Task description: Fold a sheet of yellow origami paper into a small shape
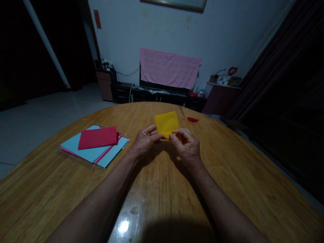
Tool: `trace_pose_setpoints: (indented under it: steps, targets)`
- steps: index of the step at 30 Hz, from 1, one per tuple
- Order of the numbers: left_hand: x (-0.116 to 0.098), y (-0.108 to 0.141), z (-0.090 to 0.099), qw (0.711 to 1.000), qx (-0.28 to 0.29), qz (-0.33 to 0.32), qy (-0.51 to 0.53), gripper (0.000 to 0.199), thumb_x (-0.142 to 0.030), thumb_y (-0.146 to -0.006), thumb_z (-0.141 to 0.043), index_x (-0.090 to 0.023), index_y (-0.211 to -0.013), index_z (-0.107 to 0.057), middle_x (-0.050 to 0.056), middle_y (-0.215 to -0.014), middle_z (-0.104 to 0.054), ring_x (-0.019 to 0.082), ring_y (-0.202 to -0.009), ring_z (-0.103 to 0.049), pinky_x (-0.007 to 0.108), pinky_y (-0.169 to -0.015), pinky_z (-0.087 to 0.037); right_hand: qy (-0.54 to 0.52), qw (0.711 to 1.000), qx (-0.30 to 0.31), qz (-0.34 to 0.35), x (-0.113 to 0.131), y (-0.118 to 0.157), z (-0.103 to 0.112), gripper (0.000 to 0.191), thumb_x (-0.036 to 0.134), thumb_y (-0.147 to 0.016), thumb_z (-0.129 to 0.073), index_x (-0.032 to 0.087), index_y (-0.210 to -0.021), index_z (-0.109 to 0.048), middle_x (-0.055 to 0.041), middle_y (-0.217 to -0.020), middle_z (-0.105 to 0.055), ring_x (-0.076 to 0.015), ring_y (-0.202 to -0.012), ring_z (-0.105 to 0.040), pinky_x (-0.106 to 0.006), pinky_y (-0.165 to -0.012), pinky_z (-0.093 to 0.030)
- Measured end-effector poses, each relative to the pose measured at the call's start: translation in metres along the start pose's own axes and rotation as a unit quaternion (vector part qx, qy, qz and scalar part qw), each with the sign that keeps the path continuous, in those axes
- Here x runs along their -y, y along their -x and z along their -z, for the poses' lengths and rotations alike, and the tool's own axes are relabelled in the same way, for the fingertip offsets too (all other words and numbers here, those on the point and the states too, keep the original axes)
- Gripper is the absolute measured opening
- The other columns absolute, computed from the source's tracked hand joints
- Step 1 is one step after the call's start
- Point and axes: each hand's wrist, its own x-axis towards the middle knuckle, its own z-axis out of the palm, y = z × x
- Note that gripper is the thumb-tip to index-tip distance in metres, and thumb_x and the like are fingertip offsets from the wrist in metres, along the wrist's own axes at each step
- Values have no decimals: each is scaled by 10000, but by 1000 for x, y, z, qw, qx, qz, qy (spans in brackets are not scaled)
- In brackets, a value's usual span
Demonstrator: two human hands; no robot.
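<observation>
A small yellow sheet of paper (pixel 167 122) is held up above the table between both hands, with a fold running along its lower part. My left hand (pixel 146 140) pinches its lower left corner between thumb and fingers. At the lower right edge, my right hand (pixel 187 145) grips the paper, thumb in front near the folded strip. The fingers behind the sheet are partly hidden. Beyond my right hand lies a small red folded paper piece (pixel 193 119), apart from both hands.
On the round wooden table (pixel 157 189), to the left, a folded red paper (pixel 97 137) rests on a stack of light blue and pink sheets (pixel 73 145) in clear plastic. Past the far edge stands a low black cabinet (pixel 121 92) with a pink cloth (pixel 169 69) draped over a screen.
</observation>
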Motion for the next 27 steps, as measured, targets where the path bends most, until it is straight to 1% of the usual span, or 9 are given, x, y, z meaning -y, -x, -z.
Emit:
trace_pose_setpoints:
  steps: [4,7,9,13,18,22,27]
  targets:
    - [0,-1,1,1000,-5,0,-4,357,-156,-616,-727,-151,-971,-688,75,-870,-723,144,-732,-645,205,-592,-423,-25,1000,16,-1,-2,0,2,83,239,-766,-635,196,-837,-646,-45,-883,-606,-170,-826,-603,-318,-751,-497]
    - [0,-2,2,1000,-6,-3,-7,347,-141,-622,-719,-149,-967,-688,76,-867,-724,143,-738,-649,201,-597,-427,-26,1000,17,-2,-2,0,3,49,224,-774,-618,192,-789,-652,-42,-851,-612,-167,-802,-606,-312,-736,-496]
    - [0,-2,2,1000,2,-2,-7,336,-138,-631,-711,-154,-966,-689,74,-863,-724,142,-737,-651,202,-603,-433,-19,1000,13,-4,-2,-1,3,58,227,-781,-610,194,-757,-651,-34,-820,-614,-163,-777,-604,-305,-717,-495]
    - [0,-1,1,1000,9,-1,-8,335,-135,-642,-700,-162,-976,-691,71,-866,-726,143,-737,-653,203,-599,-435,-10,1000,10,-10,-2,-1,5,62,238,-787,-612,195,-775,-655,-28,-803,-621,-159,-756,-604,-299,-703,-495]
    - [-1,-1,0,1000,4,0,-10,362,-137,-638,-702,-157,-999,-688,81,-881,-725,161,-753,-660,216,-610,-442,-10,999,8,-34,-3,0,4,81,259,-785,-614,186,-780,-649,-32,-803,-634,-165,-756,-614,-301,-709,-499]
    - [-1,0,-2,1000,-2,-3,-14,348,-143,-641,-708,-154,-988,-692,91,-884,-724,160,-749,-659,219,-610,-444,-10,998,1,-68,-5,2,3,120,299,-776,-616,187,-794,-653,-33,-784,-651,-172,-740,-623,-311,-695,-508]
    - [-1,0,-2,1000,3,-12,-22,358,-167,-635,-732,-166,-991,-695,84,-883,-721,154,-746,-654,219,-608,-446,-24,995,-10,-93,-5,2,1,150,323,-755,-638,181,-798,-661,-36,-778,-672,-177,-726,-638,-316,-689,-517]
